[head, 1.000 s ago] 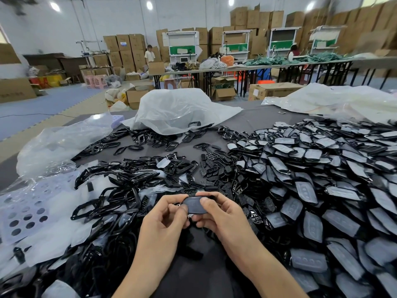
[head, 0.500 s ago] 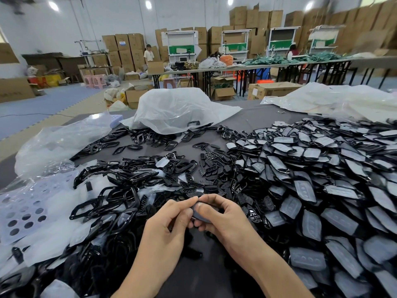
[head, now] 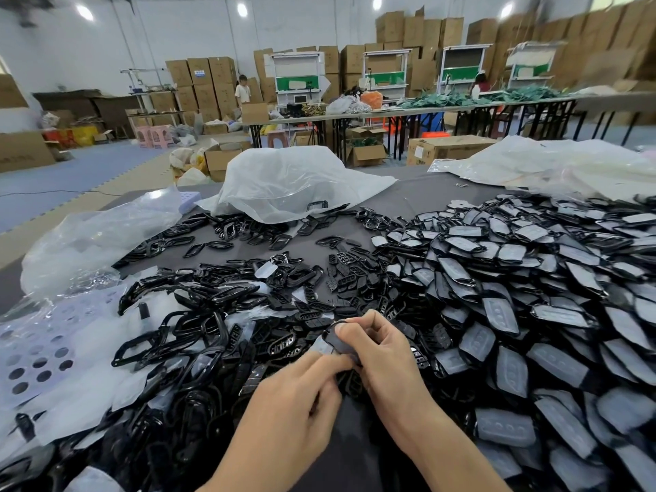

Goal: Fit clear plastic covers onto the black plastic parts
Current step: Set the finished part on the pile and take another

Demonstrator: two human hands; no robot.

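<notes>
Black plastic part [head: 336,341] is pinched by both the left hand [head: 291,399] and the right hand [head: 385,360], just beside the heap of covered parts [head: 532,296].

1. The black plastic part [head: 335,340] between left hand [head: 294,403] and right hand [head: 383,353]: smooth, dull sheen.
2. The frames [head: 198,328] left of the hands: glossy black plastic.
3. The covered parts [head: 511,371] to their right: frosted, matt clear plastic.
4. The tablecloth [head: 419,197] beyond: matt grey fabric.
</notes>
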